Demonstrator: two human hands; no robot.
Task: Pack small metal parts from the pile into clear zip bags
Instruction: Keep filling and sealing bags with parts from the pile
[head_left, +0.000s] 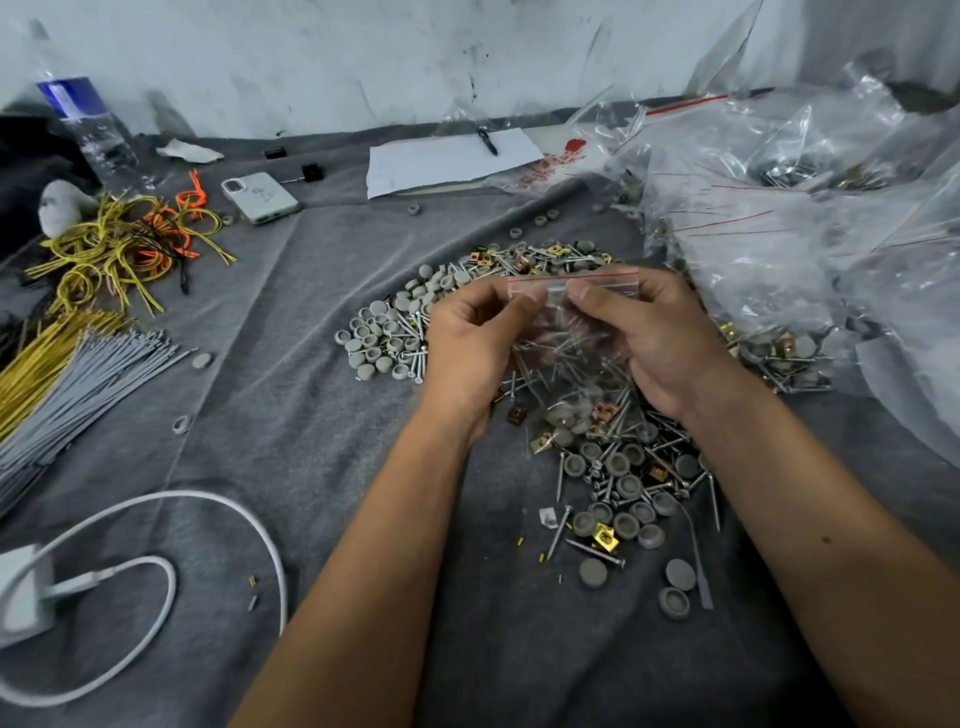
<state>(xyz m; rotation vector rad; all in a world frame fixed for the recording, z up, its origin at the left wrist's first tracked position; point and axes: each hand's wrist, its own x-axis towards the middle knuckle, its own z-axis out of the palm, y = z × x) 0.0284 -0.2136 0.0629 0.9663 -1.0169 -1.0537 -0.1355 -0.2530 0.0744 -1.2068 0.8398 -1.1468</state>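
Left hand (470, 338) and right hand (657, 338) pinch the zip bag (571, 332) over the parts pile (395, 332); grey cloth surface (291, 415), no legible writing.

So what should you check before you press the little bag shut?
1. Both hands on the zip bag: ok, the left hand and right hand pinch its top.
2. Parts inside: ok, screws show through the plastic.
3. Red-lined zip strip level: ok.
4. Strip already sealed: cannot tell.
5. Nothing caught in the seal: cannot tell, the thumbs cover it.
6. Bag held above the pile: ok, any spill lands there.
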